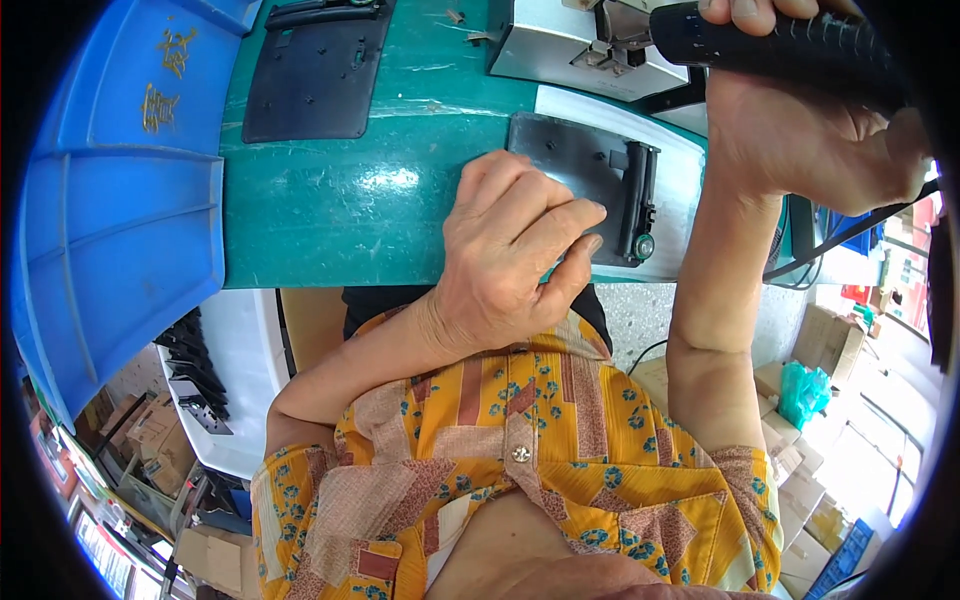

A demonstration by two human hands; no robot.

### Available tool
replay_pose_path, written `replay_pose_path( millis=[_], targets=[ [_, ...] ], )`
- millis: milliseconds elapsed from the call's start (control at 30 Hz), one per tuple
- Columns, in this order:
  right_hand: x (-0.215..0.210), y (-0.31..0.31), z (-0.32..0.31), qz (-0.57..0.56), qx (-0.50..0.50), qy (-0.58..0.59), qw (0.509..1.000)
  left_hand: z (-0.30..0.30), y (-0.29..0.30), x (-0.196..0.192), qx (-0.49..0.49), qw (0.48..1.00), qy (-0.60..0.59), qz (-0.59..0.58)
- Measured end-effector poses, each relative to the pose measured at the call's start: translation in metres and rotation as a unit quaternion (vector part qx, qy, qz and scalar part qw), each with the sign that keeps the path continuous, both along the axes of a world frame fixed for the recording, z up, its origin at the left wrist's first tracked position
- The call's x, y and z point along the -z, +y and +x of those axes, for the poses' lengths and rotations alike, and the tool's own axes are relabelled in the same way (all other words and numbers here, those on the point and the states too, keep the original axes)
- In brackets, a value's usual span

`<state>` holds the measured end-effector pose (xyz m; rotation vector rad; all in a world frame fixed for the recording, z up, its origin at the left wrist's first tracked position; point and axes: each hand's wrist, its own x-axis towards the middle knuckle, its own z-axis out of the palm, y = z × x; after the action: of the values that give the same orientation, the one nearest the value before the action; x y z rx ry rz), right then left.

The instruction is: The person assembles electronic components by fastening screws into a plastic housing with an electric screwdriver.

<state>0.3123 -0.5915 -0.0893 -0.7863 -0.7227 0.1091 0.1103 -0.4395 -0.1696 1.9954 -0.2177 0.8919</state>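
My right hand [800, 135] is raised at the upper right, wrapped around a black electric screwdriver [775, 45]. The tool's narrow end points left, at the front of a metal box. My left hand [515, 245] is closed, its fingers curled and the thumb near the index fingertip. It lies over the near left part of a flat black plastic plate [575, 150]; whatever may be between its fingers is hidden. Along the plate's right side runs a raised bar with a round silver-and-green piece [643, 245] at its near end. A white sheet [680, 190] lies beneath the plate.
A similar black plate [312, 85] lies farther left on the green table [300, 220]. The light metal box [560, 45] stands at the back. A blue plastic bin [130, 200] borders the left side; below it, a white tray [250, 370] holds several black parts. A black cable [850, 240] hangs at right.
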Motion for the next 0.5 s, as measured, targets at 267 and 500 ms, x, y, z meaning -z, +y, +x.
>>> replay_pose_path(
  millis=[267, 500],
  targets=[
    [0.003, -0.027, 0.029, 0.000, 0.000, -0.010, 1.000, -0.001, 0.000, 0.000, -0.007, 1.000, -0.007, 0.003],
    [0.016, -0.048, 0.071, 0.001, 0.021, -0.016, 1.000, 0.000, 0.002, 0.005, -0.004, 1.000, -0.018, 0.017]
  ],
)
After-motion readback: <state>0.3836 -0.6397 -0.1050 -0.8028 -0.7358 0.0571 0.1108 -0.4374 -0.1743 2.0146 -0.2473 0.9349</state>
